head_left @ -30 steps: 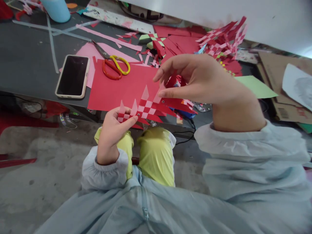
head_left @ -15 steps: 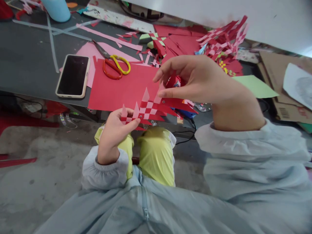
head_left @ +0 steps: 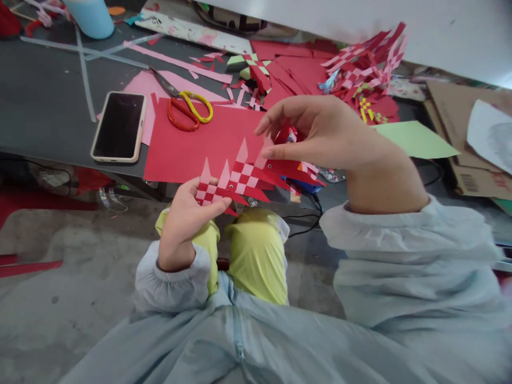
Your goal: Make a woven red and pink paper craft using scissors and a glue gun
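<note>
A row of red-and-pink checkered woven paper fish [head_left: 243, 178], with small round eyes and pointed pink strips, spans the space between my hands at the table's front edge. My left hand [head_left: 186, 210] grips the left end, thumb across the front and fingers behind. At the upper right end, my right hand [head_left: 308, 130] pinches a pink pointed strip between thumb and fingers. The right fingertips are partly hidden behind the paper. Under and behind the fish lies a sheet of red paper [head_left: 192, 154].
Scissors [head_left: 190, 109] with red and yellow handles rest on the red sheet. A phone [head_left: 119, 127] lies left of it. Paper scraps and woven pieces [head_left: 372, 69] are heaped at the back. Green paper [head_left: 418, 140] and cardboard [head_left: 472, 170] lie right; a blue bottle [head_left: 91, 18] stands back left.
The left-end fish sits slightly higher, with more of its checkered body and pink points showing above my left hand. My right hand has barely shifted.
</note>
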Motion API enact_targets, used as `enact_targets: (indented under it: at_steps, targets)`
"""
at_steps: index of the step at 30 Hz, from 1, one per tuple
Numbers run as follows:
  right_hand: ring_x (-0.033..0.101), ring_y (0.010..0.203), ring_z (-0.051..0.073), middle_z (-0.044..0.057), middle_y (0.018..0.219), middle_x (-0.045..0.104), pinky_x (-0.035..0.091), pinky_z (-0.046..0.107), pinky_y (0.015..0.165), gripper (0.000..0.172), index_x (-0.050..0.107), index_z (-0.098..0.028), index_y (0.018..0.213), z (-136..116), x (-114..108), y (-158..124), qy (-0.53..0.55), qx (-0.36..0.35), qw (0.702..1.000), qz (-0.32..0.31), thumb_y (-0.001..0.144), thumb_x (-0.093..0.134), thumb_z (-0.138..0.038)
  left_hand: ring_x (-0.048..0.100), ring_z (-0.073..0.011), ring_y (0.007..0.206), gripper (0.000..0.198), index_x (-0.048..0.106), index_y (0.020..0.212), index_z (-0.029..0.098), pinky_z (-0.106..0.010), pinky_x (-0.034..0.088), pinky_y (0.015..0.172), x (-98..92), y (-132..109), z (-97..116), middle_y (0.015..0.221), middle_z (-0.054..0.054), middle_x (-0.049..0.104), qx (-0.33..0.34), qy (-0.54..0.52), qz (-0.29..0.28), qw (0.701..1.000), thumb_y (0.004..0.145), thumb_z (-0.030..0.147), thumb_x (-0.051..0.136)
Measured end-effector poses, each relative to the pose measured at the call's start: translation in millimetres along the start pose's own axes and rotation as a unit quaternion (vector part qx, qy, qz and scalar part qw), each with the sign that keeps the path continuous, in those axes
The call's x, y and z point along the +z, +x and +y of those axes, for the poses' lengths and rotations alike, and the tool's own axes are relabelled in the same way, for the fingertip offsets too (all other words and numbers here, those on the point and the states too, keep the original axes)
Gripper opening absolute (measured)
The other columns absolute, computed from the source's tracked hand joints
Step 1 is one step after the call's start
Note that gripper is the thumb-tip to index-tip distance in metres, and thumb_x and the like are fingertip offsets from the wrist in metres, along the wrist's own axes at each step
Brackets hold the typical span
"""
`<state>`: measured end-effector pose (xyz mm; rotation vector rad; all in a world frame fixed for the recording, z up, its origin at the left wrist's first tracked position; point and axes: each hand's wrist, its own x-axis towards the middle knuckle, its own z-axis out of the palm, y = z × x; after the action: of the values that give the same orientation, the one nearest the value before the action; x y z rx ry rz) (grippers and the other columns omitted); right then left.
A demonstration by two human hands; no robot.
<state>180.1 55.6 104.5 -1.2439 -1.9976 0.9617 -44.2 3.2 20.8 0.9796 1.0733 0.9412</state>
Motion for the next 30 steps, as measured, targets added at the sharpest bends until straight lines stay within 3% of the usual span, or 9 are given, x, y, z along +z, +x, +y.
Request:
enact_targets:
  at_steps: [7, 11, 16, 21, 30]
  targets:
    - [0.053, 0.065, 0.014, -0.001, 0.071, 0.062, 0.047, 0.033, 0.064, 0.020, 0.069, -0.027, 0.084, 10.5, 7.2, -9.2, 0.011, 0.022, 0.997, 0.072, 0.067, 0.080, -0.024, 0.064, -0.0097, 0.066, 0.020, 0.069, 0.088, 0.019, -0.023, 0.054, 0.067, -1.4, 10.8, -6.6, 0.077, 0.001, 0.071, 0.091, -0.126, 0.032, 0.987, 0.072, 0.027, 0.077]
    - [0.055, 0.064, 0.012, -0.003, 0.070, 0.062, 0.044, 0.029, 0.060, 0.024, 0.069, -0.023, 0.085, 14.4, 17.0, -18.5, 0.053, 0.056, 0.989, 0.127, 0.065, 0.080, -0.024, 0.067, -0.0114, 0.067, 0.018, 0.069, 0.088, 0.021, -0.023, 0.055, 0.065, -0.9, 12.8, -6.5, 0.076, 0.002, 0.071, 0.111, -0.179, 0.046, 0.976, 0.074, 0.029, 0.077]
    - [0.057, 0.061, 0.011, -0.003, 0.070, 0.062, 0.046, 0.027, 0.057, 0.023, 0.069, -0.022, 0.085, 16.2, 30.4, -30.0, 0.081, 0.084, 0.972, 0.205, 0.065, 0.080, -0.023, 0.071, -0.0170, 0.092, 0.027, 0.070, 0.093, 0.022, -0.030, 0.057, 0.086, 0.0, 8.6, -5.3, 0.097, -0.002, 0.075, 0.151, -0.163, 0.027, 0.975, 0.070, 0.030, 0.082]
    - [0.054, 0.058, 0.009, -0.004, 0.070, 0.059, 0.046, 0.026, 0.054, 0.022, 0.068, -0.022, 0.085, 18.1, 42.6, -39.5, 0.115, 0.090, 0.954, 0.260, 0.066, 0.080, -0.021, 0.072, -0.0149, 0.082, 0.038, 0.069, 0.094, 0.023, -0.026, 0.059, 0.077, -0.9, 5.7, -2.7, 0.089, -0.001, 0.075, 0.145, -0.153, 0.026, 0.977, 0.061, 0.028, 0.088]
    - [0.057, 0.062, 0.011, -0.003, 0.072, 0.060, 0.050, 0.027, 0.057, 0.019, 0.069, -0.025, 0.089, 32.6, 56.4, -45.8, 0.125, 0.054, 0.942, 0.308, 0.073, 0.078, -0.022, 0.069, -0.0098, 0.069, 0.034, 0.072, 0.087, 0.021, -0.019, 0.058, 0.067, -0.2, 3.5, 1.2, 0.077, 0.002, 0.073, 0.142, -0.176, 0.032, 0.973, 0.059, 0.028, 0.090]
